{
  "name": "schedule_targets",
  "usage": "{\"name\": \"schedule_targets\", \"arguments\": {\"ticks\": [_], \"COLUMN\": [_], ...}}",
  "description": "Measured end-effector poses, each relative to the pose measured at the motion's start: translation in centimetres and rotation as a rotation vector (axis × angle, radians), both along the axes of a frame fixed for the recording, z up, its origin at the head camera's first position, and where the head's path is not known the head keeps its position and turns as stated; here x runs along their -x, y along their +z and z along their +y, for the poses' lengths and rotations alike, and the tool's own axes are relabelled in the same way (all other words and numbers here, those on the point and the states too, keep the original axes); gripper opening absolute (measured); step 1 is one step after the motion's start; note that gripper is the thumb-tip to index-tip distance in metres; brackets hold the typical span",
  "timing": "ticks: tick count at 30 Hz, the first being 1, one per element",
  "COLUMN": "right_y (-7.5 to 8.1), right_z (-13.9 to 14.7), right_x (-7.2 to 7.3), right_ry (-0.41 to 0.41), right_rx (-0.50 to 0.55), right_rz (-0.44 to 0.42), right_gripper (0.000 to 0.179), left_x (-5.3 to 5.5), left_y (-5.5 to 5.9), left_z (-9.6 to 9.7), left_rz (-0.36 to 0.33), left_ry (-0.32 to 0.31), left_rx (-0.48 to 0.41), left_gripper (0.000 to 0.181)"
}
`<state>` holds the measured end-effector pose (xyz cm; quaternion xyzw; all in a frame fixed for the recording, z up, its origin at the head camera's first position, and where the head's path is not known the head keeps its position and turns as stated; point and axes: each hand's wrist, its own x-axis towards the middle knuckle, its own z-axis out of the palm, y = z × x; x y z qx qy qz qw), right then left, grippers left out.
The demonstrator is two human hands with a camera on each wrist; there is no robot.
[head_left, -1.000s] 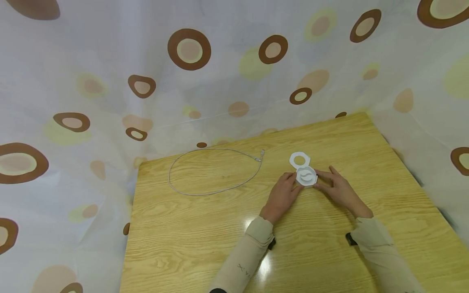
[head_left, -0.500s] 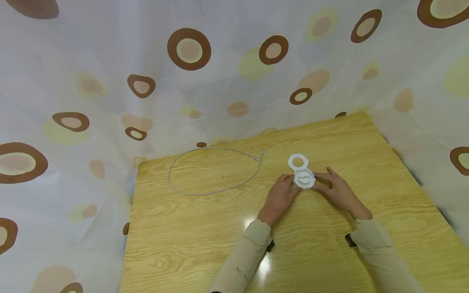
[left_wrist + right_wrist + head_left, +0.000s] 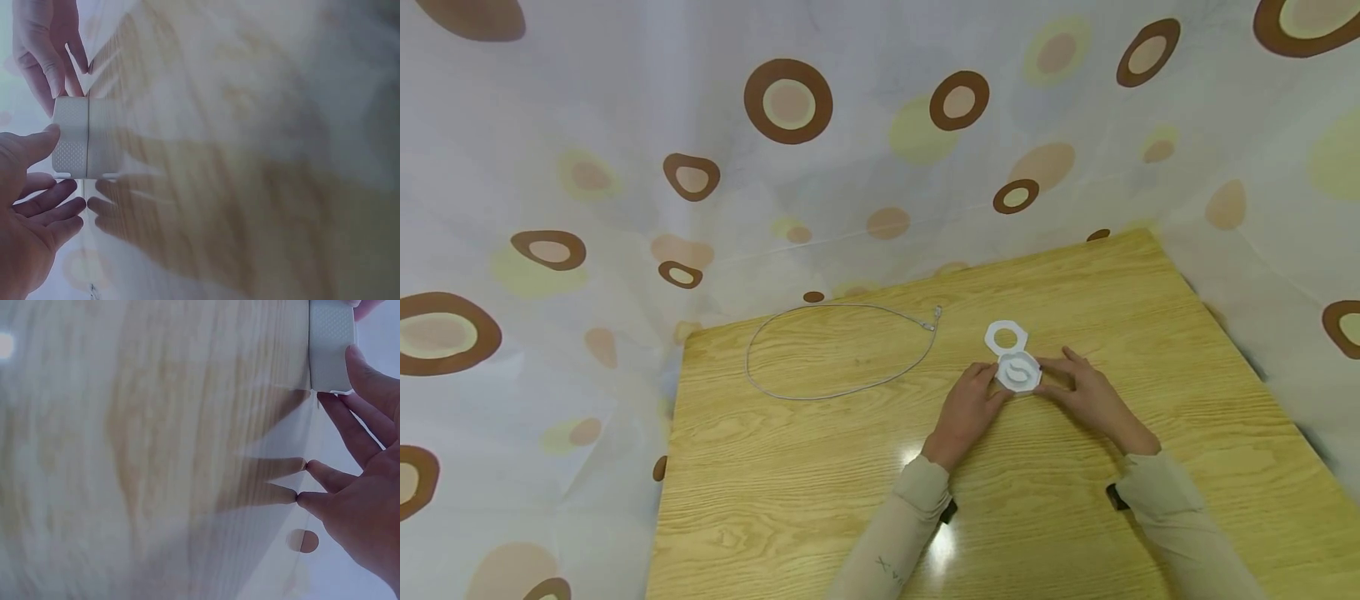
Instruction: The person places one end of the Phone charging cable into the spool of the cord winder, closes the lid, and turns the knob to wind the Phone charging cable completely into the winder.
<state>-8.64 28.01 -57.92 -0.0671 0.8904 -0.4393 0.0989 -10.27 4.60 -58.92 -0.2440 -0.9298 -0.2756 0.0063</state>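
Note:
On the table in the head view is a small white octagonal case [image 3: 1021, 387]. Its hinged lid [image 3: 990, 339], which has a round hole, lies flipped back on the far side. Inside the case is a raised S-shaped piece [image 3: 1018, 372]. My left hand [image 3: 964, 415] pinches the left side, thumb against the dotted near wall in the left wrist view, lower fingers spread beside it. From the right, my right hand [image 3: 1099, 407] grips the other side between thumb and index finger, its other fingertips touching the glossy tabletop in the right wrist view.
A thin pale cable [image 3: 831, 398] lies in a wide loop to the left of the case, both plugs [image 3: 932, 321] near its right end. The wood-grained table [image 3: 760, 483] meets a sheet with brown and yellow circles [image 3: 850, 167] at its back and sides.
Both hands have drawn the case a little toward me and to the left, lid still flipped back. The S-shaped piece now lies at a different angle.

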Motion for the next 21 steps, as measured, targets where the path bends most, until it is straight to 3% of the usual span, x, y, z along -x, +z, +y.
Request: {"name": "schedule_targets", "arguments": {"ticks": [21], "right_y": [-0.5], "right_z": [-1.1], "right_x": [-0.9], "right_ry": [-0.004], "right_rx": [-0.007], "right_rz": [0.026], "right_gripper": [0.055], "left_x": [-1.3], "left_y": [0.1], "left_z": [-1.8], "left_rz": [-0.071], "left_ry": [-0.005], "left_rx": [-0.072], "left_gripper": [0.053]}}
